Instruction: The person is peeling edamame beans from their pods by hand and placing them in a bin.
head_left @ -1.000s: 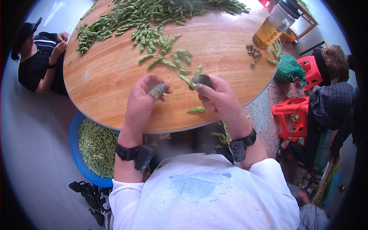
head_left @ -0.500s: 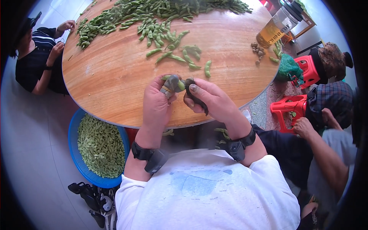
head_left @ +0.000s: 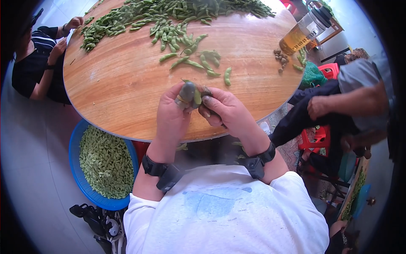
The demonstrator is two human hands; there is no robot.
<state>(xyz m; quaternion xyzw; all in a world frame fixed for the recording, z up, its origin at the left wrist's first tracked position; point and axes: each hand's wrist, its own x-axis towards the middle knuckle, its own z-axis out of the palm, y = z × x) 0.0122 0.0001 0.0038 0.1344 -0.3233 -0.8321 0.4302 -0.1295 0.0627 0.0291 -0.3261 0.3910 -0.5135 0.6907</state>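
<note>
Above the near edge of the table, my left hand (head_left: 172, 112) pinches a green soybean pod (head_left: 197, 97). A grey cap-like cover with a pale band sits on my left thumb. My right hand (head_left: 226, 108) is closed at the pod's other side, its thumb and fingertips pressed against it. Something dark, perhaps a finger cover, shows at the right fingertips; its kind is hard to make out. Just beyond my hands lie several loose pods (head_left: 194, 63), and one single pod (head_left: 228, 76) sits apart to the right.
A large pod heap (head_left: 169, 17) covers the far side of the round wooden table (head_left: 122, 84). A drink bottle (head_left: 304, 31) stands far right beside small brown lumps (head_left: 281, 59). Shelled beans fill a blue basin (head_left: 76, 169) at lower left. People are at left and right, near red stools (head_left: 315, 137).
The pod between my hands has turned more upright, and my fingers have shifted on it. At the right, a person in grey has moved up across the red stools.
</note>
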